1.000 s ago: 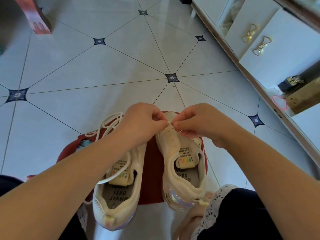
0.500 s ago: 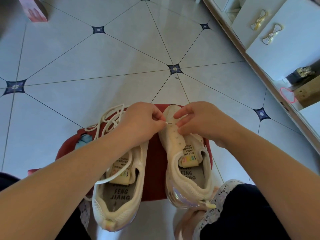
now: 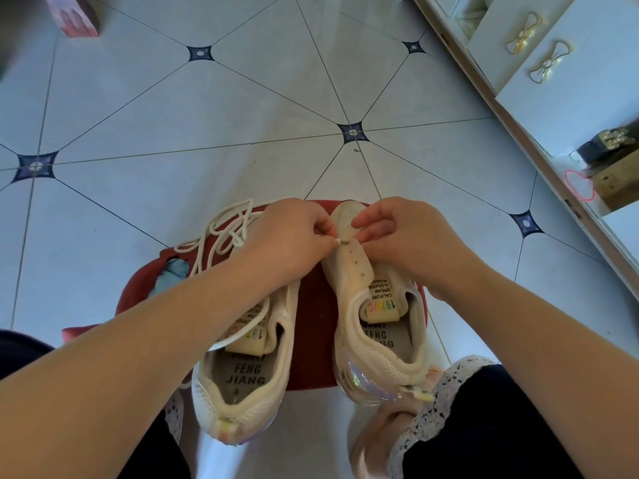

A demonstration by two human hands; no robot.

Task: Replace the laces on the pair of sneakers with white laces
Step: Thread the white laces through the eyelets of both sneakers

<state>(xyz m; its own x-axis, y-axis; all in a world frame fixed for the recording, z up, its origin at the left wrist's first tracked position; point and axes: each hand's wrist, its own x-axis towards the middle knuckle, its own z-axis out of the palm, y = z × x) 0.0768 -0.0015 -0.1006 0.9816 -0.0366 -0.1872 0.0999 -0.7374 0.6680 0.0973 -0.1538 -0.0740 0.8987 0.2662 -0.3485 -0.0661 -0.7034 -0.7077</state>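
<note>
We note the left hand [image 3: 287, 243] pinching the stiff tip of the white lace [image 3: 228, 229] between thumb and forefinger, at the toe-end eyelet of 1 cream mesh sneaker [image 3: 373, 305]. The right hand [image 3: 408, 243], fingers curled, pinches that eyelet flap. The woven cord lies looped past the other sneaker [image 3: 242, 375]. Both sneakers sit on a red cushion [image 3: 311, 323] on the glossy tiled floor [image 3: 207, 133].

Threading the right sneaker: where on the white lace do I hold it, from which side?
Pinch just behind the stiff lace tip, from the left, as the left hand does: the tip points right at the right sneaker eyelets, and the right hand covers the other side.
</note>
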